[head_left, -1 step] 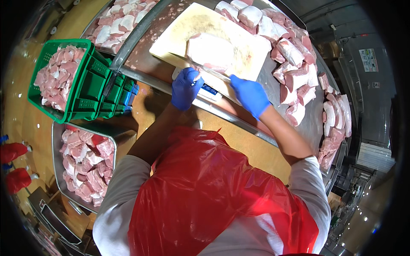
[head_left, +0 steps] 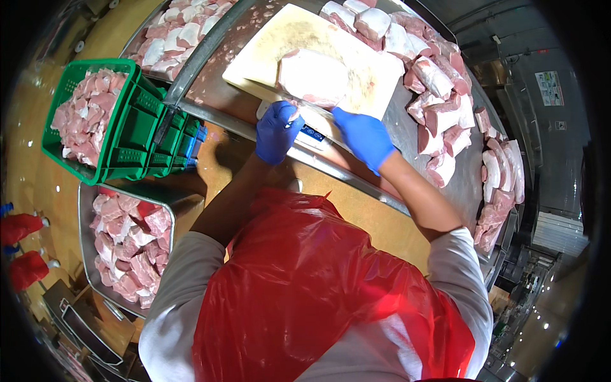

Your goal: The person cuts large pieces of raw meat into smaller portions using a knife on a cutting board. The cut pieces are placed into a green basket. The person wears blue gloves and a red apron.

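A slab of pale meat (head_left: 312, 75) lies on the cream cutting board (head_left: 261, 54). My right hand (head_left: 363, 139), in a blue glove, is closed on a knife, its blade (head_left: 316, 109) along the slab's near edge. My left hand (head_left: 278, 132), also gloved, is closed at the board's near edge with a small pinkish bit, apparently meat, at its fingertips. Beneath the hands a white scale (head_left: 310, 143) with a blue panel is partly hidden.
Meat pieces (head_left: 439, 114) are piled on the steel table (head_left: 407, 146) at right. Leftward stand green crates (head_left: 127, 149) of meat, a lower steel bin (head_left: 89, 251) and an upper meat bin (head_left: 168, 51). Other people in red (head_left: 22, 228) show at far left.
My right hand has moved a little leftward with the knife, toward my left hand. My left hand and the slab look unmoved.
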The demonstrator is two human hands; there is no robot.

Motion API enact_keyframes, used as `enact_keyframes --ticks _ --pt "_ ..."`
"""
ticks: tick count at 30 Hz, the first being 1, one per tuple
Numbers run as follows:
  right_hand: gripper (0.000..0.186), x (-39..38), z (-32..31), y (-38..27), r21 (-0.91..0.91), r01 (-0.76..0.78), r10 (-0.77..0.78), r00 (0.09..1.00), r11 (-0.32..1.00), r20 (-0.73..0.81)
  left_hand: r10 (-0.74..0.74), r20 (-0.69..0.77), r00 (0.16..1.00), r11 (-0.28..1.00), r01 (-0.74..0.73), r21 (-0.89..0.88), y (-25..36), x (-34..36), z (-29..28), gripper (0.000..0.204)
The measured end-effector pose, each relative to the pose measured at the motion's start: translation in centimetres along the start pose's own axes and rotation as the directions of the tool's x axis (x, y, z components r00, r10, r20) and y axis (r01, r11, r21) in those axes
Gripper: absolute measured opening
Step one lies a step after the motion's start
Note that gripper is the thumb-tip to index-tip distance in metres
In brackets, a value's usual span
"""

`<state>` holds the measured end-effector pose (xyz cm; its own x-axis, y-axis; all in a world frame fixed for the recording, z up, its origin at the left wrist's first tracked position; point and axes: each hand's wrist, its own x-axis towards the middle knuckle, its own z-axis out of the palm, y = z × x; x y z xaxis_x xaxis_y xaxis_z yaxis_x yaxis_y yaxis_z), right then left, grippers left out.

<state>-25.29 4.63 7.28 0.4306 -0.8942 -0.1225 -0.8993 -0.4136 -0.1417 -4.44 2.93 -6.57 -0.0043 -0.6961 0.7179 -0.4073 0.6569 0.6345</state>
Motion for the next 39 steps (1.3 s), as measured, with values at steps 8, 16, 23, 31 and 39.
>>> enact_keyframes --ticks 8,16,23,31,39 --pt "0.022 -1.9 -0.2 1.2 0.054 -0.036 0.036 0.999 0.998 -0.004 -0.078 -0.302 0.950 0.953 0.160 0.256 -1.3 1.5 -10.2 0.024" --pt "0.018 -11.7 1.5 8.6 0.445 -0.293 0.436 0.861 0.846 -0.262 -0.363 -0.093 0.927 0.363 0.232 0.902 -16.7 9.7 -44.4 0.048" --pt "0.023 -6.6 2.4 4.3 0.727 -0.187 0.628 0.668 0.661 -0.399 -0.207 0.223 0.952 0.901 0.097 0.423 -6.0 17.0 -15.7 0.058" --pt "0.020 -5.9 1.4 4.1 0.789 -0.086 0.657 0.611 0.609 -0.440 -0.552 0.473 0.686 0.678 0.040 0.734 6.9 15.2 5.5 0.091" --pt "0.022 -6.1 2.2 4.0 0.673 -0.139 0.560 0.688 0.726 -0.461 0.060 0.975 0.215 0.831 -0.552 0.071 0.5 19.3 0.6 0.076"
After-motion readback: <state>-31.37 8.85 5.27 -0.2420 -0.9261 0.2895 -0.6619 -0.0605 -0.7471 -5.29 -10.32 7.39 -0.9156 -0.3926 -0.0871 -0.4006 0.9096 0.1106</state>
